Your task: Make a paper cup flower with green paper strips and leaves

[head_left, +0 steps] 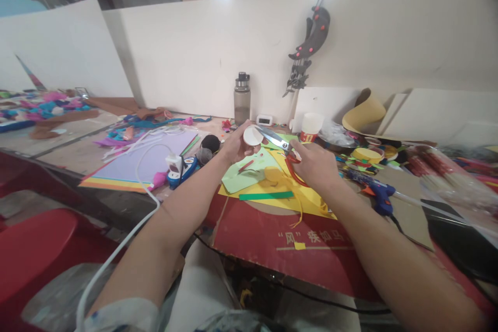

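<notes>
Plainly, the red board at the table's near edge reads "风" 疾如马. Left hand grips one white cup; right hand is closed on one pair of scissors, blades touching the cup's rim above yellow paper.

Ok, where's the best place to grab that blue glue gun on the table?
Take the blue glue gun by its handle, the thick part slanting down toward the table's near edge. Come from above and the near side with the right hand, away from the nozzle at its left end; mind its trailing cord.
</notes>
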`<state>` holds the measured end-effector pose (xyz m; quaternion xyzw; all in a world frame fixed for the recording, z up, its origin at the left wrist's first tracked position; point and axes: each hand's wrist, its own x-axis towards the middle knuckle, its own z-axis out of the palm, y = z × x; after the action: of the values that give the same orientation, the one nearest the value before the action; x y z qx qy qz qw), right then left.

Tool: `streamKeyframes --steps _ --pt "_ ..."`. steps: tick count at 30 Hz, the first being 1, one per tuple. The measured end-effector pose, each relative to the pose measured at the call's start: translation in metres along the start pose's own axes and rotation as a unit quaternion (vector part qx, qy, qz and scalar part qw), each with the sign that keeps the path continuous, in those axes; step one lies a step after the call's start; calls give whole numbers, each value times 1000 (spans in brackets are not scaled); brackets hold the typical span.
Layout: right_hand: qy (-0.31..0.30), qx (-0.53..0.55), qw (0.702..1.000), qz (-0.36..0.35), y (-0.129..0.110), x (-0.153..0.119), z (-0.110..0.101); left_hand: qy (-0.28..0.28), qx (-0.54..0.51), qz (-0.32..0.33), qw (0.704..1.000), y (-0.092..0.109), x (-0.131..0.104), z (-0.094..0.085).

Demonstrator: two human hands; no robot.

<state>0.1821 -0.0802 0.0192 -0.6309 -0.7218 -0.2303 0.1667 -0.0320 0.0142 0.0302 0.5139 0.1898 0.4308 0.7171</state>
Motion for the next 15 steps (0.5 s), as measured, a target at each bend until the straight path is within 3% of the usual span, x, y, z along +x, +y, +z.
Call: streamKeyframes --steps 15 --pt "3 2 1000 -13 1 1 2 20 24 -11 999 4 -2 1"
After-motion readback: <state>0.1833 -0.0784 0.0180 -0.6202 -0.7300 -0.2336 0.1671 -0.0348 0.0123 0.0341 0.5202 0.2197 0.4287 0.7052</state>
